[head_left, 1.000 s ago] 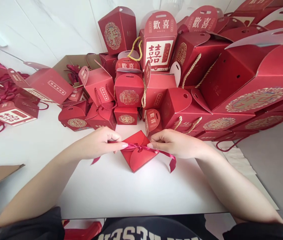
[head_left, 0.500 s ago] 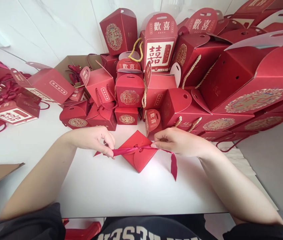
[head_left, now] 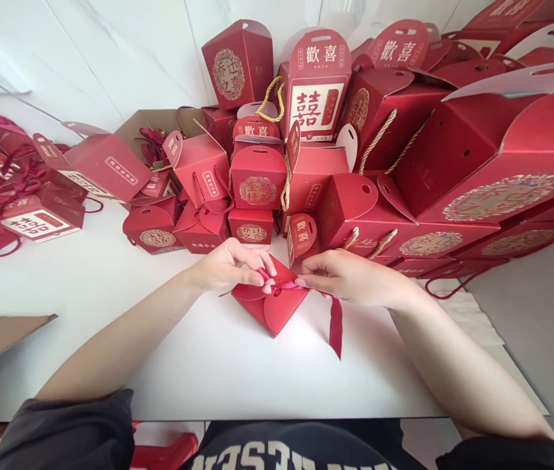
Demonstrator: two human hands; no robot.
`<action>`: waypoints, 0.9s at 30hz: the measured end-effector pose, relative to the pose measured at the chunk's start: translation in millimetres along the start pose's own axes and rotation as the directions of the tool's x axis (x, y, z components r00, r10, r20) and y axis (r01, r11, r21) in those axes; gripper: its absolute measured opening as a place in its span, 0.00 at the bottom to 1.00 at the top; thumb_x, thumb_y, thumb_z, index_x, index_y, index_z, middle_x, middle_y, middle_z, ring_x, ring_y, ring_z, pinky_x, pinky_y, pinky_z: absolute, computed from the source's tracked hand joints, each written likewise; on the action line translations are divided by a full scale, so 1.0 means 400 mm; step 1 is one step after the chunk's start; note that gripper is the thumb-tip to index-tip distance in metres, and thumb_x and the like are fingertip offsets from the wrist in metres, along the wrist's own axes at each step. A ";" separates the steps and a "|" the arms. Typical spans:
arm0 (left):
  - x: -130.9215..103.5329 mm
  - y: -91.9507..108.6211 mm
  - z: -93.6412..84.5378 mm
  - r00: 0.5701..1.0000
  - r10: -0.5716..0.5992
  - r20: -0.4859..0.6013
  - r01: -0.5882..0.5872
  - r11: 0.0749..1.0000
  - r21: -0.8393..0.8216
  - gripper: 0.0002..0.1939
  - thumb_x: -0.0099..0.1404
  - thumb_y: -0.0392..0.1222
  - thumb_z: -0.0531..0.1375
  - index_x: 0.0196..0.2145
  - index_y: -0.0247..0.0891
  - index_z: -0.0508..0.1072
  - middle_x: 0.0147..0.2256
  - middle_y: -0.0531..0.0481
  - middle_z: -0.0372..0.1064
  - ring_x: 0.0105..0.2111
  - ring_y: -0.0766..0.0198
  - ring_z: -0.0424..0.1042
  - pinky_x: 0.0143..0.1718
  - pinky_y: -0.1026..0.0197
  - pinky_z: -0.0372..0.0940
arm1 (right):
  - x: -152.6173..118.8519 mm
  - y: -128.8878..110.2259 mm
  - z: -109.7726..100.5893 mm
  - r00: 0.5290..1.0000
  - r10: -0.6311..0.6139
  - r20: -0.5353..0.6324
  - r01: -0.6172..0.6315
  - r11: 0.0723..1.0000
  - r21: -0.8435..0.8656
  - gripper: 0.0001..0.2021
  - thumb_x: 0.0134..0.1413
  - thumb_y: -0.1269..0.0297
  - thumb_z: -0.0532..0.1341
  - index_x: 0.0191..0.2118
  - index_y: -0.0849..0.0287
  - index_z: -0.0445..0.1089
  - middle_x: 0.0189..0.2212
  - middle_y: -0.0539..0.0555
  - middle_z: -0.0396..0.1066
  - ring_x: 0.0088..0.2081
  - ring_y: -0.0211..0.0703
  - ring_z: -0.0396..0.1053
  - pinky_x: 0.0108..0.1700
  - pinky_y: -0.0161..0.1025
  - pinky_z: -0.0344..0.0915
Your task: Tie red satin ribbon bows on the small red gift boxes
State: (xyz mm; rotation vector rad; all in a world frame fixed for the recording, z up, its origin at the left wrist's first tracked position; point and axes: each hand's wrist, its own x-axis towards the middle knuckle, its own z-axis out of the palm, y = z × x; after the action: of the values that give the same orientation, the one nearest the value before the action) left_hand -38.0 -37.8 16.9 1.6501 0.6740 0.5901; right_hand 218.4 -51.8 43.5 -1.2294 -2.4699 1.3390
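A small red box [head_left: 275,312] with curved overlapping flaps sits on the white table, one corner toward me. Across its top runs a crimson ribbon [head_left: 336,326], whose right tail hangs down onto the table. My left hand [head_left: 241,267] pinches the ribbon over the box's upper left part, close to the middle. Thumb and forefinger of my right hand [head_left: 333,274] grip the ribbon at the box's right corner. The fingers of my left hand hide part of the ribbon and of the box's left side.
Red gift boxes [head_left: 258,179] with rope handles are stacked behind the hands and to the right. More ribboned boxes [head_left: 42,212] lie at the left. A brown cardboard piece [head_left: 2,336] rests at the left edge, and white sheets [head_left: 472,320] lie at the right.
My left hand has moved right, from beyond the box's left corner to over the box, with ribbon still pinched. My right hand has stayed in nearly the same place.
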 end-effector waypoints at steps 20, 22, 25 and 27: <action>-0.001 0.014 -0.010 0.995 -0.072 0.065 0.042 0.925 0.379 0.11 0.58 0.49 0.67 0.35 0.40 0.83 0.28 0.52 0.79 0.32 0.63 0.75 0.69 0.43 0.39 | 0.013 0.014 0.007 0.962 -0.269 0.040 0.199 0.796 0.571 0.15 0.60 0.58 0.63 0.48 0.61 0.75 0.27 0.49 0.70 0.27 0.34 0.64 0.31 0.34 0.62; 0.000 0.017 -0.007 0.996 -0.064 0.065 0.034 0.926 0.377 0.10 0.58 0.49 0.67 0.34 0.40 0.82 0.31 0.52 0.80 0.34 0.62 0.76 0.70 0.44 0.38 | 0.025 0.009 0.028 0.958 -0.281 -0.057 0.271 0.823 0.499 0.15 0.62 0.58 0.61 0.50 0.59 0.74 0.26 0.48 0.70 0.27 0.35 0.63 0.32 0.35 0.61; 0.001 0.020 -0.001 0.997 -0.042 0.059 0.017 0.930 0.367 0.10 0.58 0.48 0.68 0.33 0.40 0.81 0.35 0.53 0.80 0.38 0.62 0.76 0.70 0.45 0.38 | 0.037 -0.001 0.054 0.935 -0.312 -0.171 0.349 0.895 0.276 0.14 0.64 0.60 0.59 0.51 0.57 0.73 0.26 0.48 0.70 0.26 0.34 0.62 0.31 0.34 0.59; 0.000 0.021 0.003 0.998 -0.036 0.048 0.017 0.932 0.363 0.09 0.57 0.47 0.68 0.32 0.39 0.80 0.33 0.53 0.79 0.37 0.63 0.75 0.69 0.46 0.40 | 0.042 -0.009 0.066 0.918 -0.341 -0.205 0.365 0.927 0.091 0.13 0.66 0.62 0.57 0.51 0.55 0.73 0.28 0.48 0.73 0.27 0.35 0.64 0.33 0.34 0.59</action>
State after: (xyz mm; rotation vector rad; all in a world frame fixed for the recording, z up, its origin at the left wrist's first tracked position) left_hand -36.1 -39.8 24.8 1.9888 0.7995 0.4151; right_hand 194.0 -59.5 25.1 -0.7881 -2.2938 1.2018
